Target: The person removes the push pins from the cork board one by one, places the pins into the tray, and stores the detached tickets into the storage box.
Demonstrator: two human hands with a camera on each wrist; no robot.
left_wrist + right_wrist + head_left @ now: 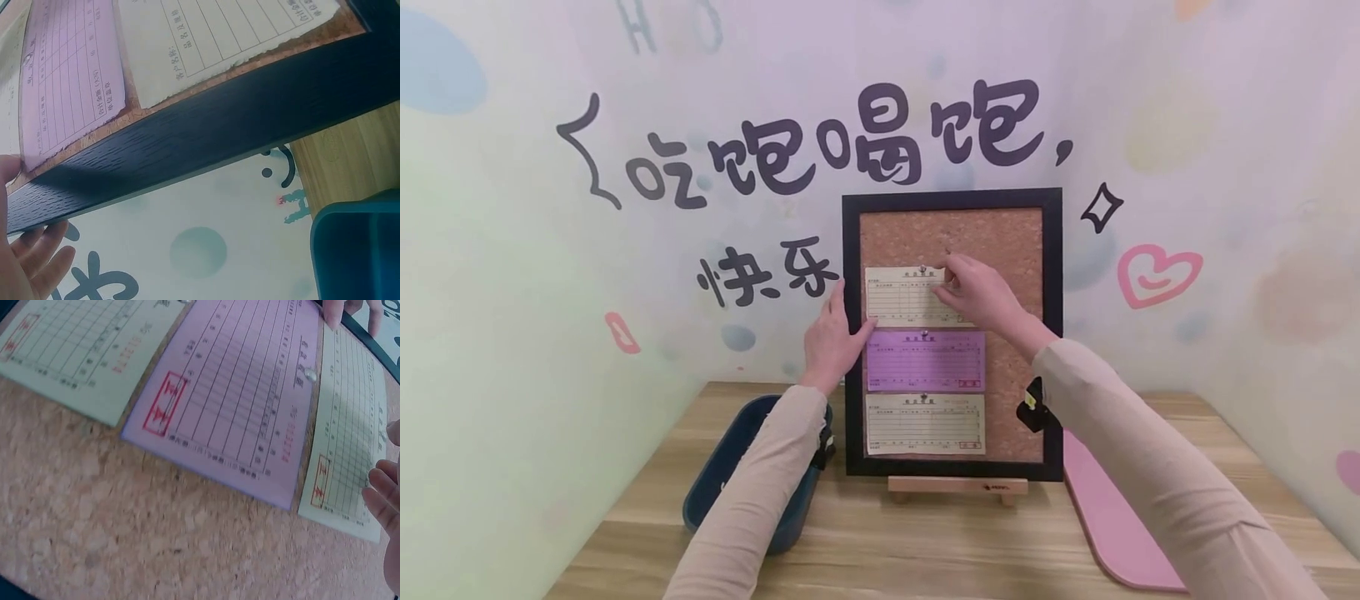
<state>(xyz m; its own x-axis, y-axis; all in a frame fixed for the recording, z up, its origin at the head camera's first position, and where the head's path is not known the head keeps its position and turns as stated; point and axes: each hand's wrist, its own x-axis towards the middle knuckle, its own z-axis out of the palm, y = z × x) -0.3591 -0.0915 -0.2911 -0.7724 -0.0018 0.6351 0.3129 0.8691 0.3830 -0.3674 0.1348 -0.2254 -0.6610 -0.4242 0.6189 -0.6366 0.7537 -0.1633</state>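
A black-framed cork board (848, 400) stands upright on a small wooden easel (958, 487). Three slips are pinned on it in a column: a yellowish one (898, 300) on top, a purple one (925, 362) in the middle, a cream one (925, 425) at the bottom. My left hand (835, 333) grips the frame's left edge, thumb on the front and fingers (37, 256) behind. My right hand (973, 292) pinches the top slip (350, 444) near its upper right corner. A round-headed pin (309, 375) holds the purple slip (237, 394).
A dark blue bin (730, 467) sits on the wooden table (925, 550) left of the board, under my left forearm. A pink flat board (1112, 517) lies at the right. Decorated walls close in behind and on both sides.
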